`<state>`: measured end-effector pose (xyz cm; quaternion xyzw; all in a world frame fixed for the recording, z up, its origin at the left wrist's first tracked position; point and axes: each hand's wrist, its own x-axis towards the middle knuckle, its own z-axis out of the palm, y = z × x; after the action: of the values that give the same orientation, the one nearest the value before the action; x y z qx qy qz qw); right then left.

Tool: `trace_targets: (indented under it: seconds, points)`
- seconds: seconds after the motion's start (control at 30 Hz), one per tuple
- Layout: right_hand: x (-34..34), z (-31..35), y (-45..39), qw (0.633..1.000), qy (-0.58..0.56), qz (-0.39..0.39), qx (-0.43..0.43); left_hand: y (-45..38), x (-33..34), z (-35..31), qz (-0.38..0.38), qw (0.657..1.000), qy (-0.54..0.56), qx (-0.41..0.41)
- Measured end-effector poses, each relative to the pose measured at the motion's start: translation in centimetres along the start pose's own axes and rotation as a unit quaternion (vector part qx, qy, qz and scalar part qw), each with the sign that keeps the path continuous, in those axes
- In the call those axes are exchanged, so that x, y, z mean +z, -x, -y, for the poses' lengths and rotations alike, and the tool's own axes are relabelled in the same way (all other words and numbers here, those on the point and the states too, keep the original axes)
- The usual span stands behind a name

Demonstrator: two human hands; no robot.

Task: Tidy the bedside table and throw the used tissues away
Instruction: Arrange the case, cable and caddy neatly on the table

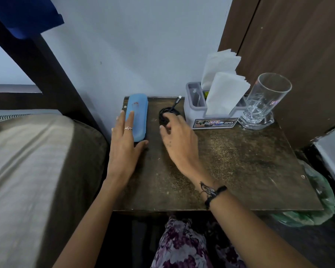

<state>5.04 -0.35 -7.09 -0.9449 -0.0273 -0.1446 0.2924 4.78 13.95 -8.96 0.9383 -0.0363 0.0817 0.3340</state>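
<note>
A worn brown bedside table [230, 167] stands against the wall. A light blue case [138, 115] lies along its left edge; my left hand [125, 144] rests flat on its near end, fingers spread, thumb at its near corner. Beside it sits a coiled black cable [166, 114] with its plug tip pointing up. My right hand [179, 140] has its fingers closed on the coil's near side. A grey holder [211, 115] at the back holds white tissues [224, 93] standing upright.
A clear glass mug [263, 101] stands at the back right corner beside the holder. A bed with a beige cover [27, 171] lies to the left. A green plastic bag [315, 206] sits on the floor right of the table. A brown wardrobe rises behind.
</note>
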Motion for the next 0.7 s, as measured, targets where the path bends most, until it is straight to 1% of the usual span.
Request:
trace_targets:
  seconds: [0.03, 0.1, 0.17, 0.23, 0.43, 0.53, 0.6, 0.63, 0.7]
  points:
    - [-0.3, -0.3, 0.1, 0.999, 0.035, -0.003, 0.013, 0.1, 0.2, -0.2, 0.003, 1.000, 0.001, -0.011]
    - [-0.5, -0.8, -0.1, 0.995, 0.095, 0.030, 0.025, -0.1, 0.3, -0.5, 0.009, 0.999, 0.025, -0.048]
    - [-0.2, -0.8, -0.6, 0.992, 0.119, 0.045, 0.022, -0.3, 0.2, -1.0, 0.008, 0.997, 0.032, -0.068]
    - [0.3, -0.6, -1.2, 0.989, 0.136, 0.047, 0.015, -0.4, 0.2, -1.2, 0.002, 0.997, 0.024, -0.072]
    - [0.8, -0.5, -2.4, 0.985, 0.155, 0.071, -0.023, -0.9, 0.1, -1.3, 0.004, 0.998, 0.011, -0.067]
    - [0.5, -0.9, -2.1, 0.989, 0.125, 0.061, -0.047, -0.9, 0.3, -1.1, 0.001, 0.998, 0.005, -0.064]
    - [0.0, -1.4, -0.8, 0.993, 0.096, 0.033, -0.060, -0.5, 0.5, -1.2, -0.021, 0.999, -0.020, -0.044]
    - [-0.5, -1.7, 0.1, 0.994, 0.087, -0.010, -0.064, -0.2, 0.6, -1.5, -0.038, 0.998, -0.030, -0.027]
    - [-1.4, -2.8, 2.1, 0.984, 0.088, -0.141, -0.061, 0.8, 1.0, -2.5, -0.060, 0.997, -0.036, 0.022]
